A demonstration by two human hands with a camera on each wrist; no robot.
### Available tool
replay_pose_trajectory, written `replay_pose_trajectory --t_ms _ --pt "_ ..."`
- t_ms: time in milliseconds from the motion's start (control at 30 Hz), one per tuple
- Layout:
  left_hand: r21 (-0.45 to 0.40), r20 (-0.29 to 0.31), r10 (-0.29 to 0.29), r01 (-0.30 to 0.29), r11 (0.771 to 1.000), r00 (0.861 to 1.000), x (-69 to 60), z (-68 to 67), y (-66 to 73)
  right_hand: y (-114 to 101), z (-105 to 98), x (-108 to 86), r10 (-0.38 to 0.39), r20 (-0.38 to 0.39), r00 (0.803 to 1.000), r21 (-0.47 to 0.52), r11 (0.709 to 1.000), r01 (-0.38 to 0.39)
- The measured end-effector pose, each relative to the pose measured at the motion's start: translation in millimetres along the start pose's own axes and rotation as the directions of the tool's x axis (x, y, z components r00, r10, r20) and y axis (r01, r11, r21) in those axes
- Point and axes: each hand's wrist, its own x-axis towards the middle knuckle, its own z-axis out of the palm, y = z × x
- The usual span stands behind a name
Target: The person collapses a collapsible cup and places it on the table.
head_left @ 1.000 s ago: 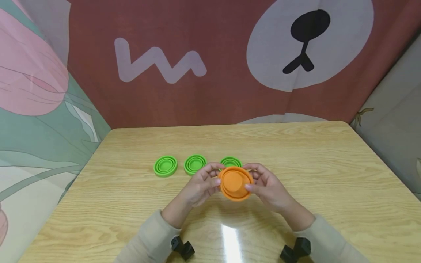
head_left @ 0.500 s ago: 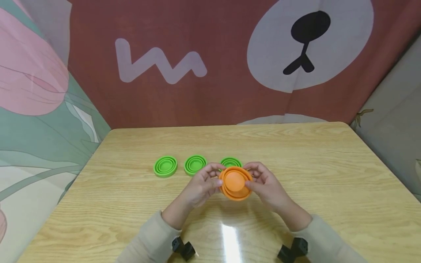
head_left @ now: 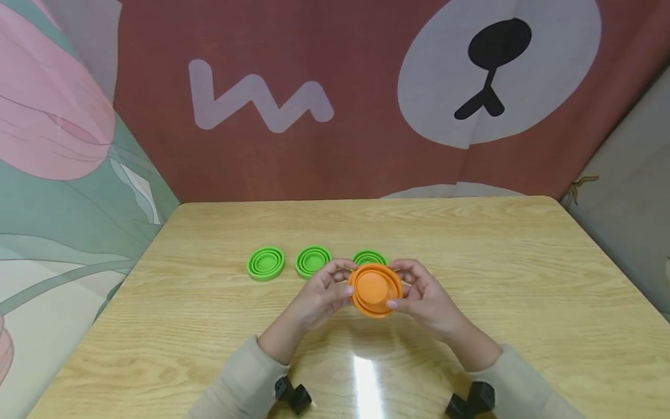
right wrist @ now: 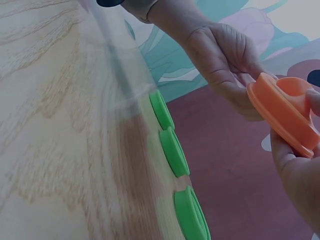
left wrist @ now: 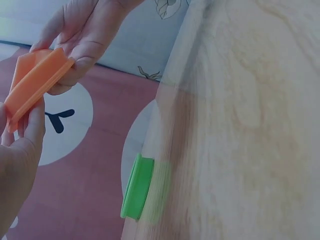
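An orange collapsible silicone cup [head_left: 373,288] is held above the table, its round base facing the head camera. My left hand [head_left: 321,295] pinches its left rim, thumb in front and fingers behind. On the opposite rim my right hand [head_left: 428,298] grips likewise, its thumb against the ringed face. The right wrist view shows the orange cup [right wrist: 285,112] side-on, with part of it pushed out of shape near the thumb. Behind it, one green collapsed cup [head_left: 370,256] is partly hidden. Two more, a left green cup [head_left: 266,263] and a middle green cup [head_left: 313,261], lie flat in the same row.
The wooden table [head_left: 497,262] reaches back to a reddish-brown printed curtain [head_left: 293,157]. A floral cloth [head_left: 57,203] hangs at the left and a grey one [head_left: 628,192] at the right. Black blocks [head_left: 293,396] are worn at both wrists.
Both hands keep hold of the orange cup in nearly the same place. The right thumb has shifted slightly on its face, and the pushed-in part looks different. The green cups lie unmoved.
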Motion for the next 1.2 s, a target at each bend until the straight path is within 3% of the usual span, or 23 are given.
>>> replay_pose_trajectory --t_ms 333,633,1000,1200 --pt "0.003 -0.025 -0.003 0.003 1.000 1.000 2.1 2.0 -0.9 -5.3 2.7 2.3 0.028 -0.045 0.999 -0.022 0.999 -0.029" --pt "0.012 -0.033 -0.011 0.012 1.000 0.999 2.5 0.6 -1.3 -7.3 5.7 3.1 0.139 -0.177 0.974 -0.075 0.985 -0.154" --pt "0.078 0.003 -0.033 0.033 0.996 0.999 4.0 -1.1 1.0 -4.3 3.9 4.6 0.158 -0.276 0.948 -0.160 0.965 -0.208" --pt "0.112 0.033 -0.038 0.034 0.993 0.999 5.0 0.0 1.4 -7.1 -0.3 1.8 0.173 -0.259 0.950 -0.170 0.960 -0.221"
